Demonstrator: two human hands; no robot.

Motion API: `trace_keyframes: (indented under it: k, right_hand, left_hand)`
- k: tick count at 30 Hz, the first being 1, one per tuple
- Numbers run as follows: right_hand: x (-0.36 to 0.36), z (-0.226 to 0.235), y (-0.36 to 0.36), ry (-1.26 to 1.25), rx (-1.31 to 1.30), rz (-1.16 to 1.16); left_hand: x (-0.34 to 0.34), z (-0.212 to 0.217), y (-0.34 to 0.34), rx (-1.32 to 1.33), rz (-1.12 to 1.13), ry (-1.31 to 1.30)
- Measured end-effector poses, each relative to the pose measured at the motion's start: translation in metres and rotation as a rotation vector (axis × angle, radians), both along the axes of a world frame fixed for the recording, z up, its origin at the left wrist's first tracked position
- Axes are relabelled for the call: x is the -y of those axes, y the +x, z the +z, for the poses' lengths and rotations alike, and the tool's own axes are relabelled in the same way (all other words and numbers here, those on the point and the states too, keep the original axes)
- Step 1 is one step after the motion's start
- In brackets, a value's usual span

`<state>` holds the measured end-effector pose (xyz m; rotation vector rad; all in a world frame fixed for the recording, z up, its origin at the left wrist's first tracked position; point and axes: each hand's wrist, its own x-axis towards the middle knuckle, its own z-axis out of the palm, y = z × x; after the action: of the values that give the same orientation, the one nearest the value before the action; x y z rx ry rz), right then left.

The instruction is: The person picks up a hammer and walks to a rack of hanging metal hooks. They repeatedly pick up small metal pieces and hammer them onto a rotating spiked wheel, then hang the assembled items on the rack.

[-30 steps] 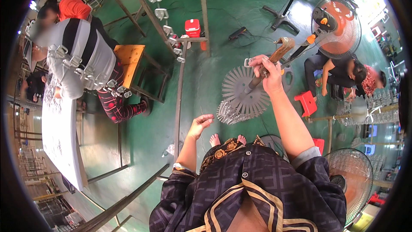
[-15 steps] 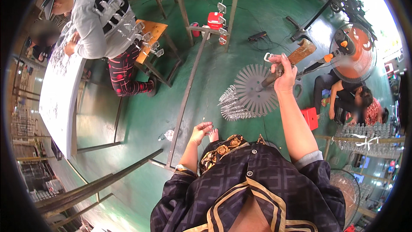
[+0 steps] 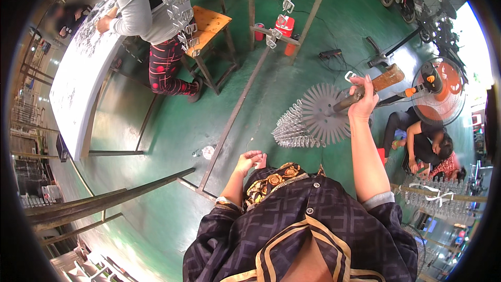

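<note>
My right hand (image 3: 364, 102) is closed, with a small metal frame-shaped buckle (image 3: 350, 76) at its fingertips. Directly by its fingers is a metal post (image 3: 344, 104) that rises from a grey disc with slots all round (image 3: 324, 98); whether the palm grips this post, I cannot tell. A rusty brown block (image 3: 391, 75) sits at the post's upper end. Many similar shiny buckles hang in a cluster (image 3: 296, 128) along the disc's left rim. Low at the left, my left hand (image 3: 247, 163) has its fingers curled and pressed together, and what they hold, if anything, is hidden.
A brown metal frame (image 3: 234, 117) crosses the green floor, with a string of buckles (image 3: 287, 6) above it. Left, a person in grey works at a white table (image 3: 78, 94) beside a wooden stool (image 3: 210, 22). A fan (image 3: 439, 91) and a crouching person (image 3: 417, 141) are at right.
The view has shifted, so the stand, fan and person at the table appear farther right. My right hand keeps the buckle beside the post; my left hand stays closed and low.
</note>
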<state>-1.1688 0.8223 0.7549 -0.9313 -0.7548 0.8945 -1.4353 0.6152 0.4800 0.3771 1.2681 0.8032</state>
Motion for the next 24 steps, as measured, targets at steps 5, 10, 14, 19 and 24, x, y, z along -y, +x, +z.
trace_keyframes:
  k: [5,10,14,19,24]
  right_hand:
    - [0.004,-0.002,-0.001,0.004,0.025,-0.007]
    - [0.008,-0.001,-0.002,0.020,0.027,0.006]
    - [0.010,-0.003,-0.002,0.037,0.075,0.021]
    - [0.008,-0.006,0.007,0.062,0.037,0.024]
    - [0.009,0.000,0.005,0.060,0.037,0.035]
  left_hand:
    - [-0.014,0.001,-0.018,-0.045,0.062,0.119]
    - [-0.067,0.073,-0.053,-0.227,0.201,0.442]
    - [-0.112,0.167,-0.085,-0.302,0.308,0.700]
    - [-0.155,0.328,-0.107,-0.679,0.383,1.204]
    - [-0.177,0.482,-0.112,-1.155,0.611,1.501]
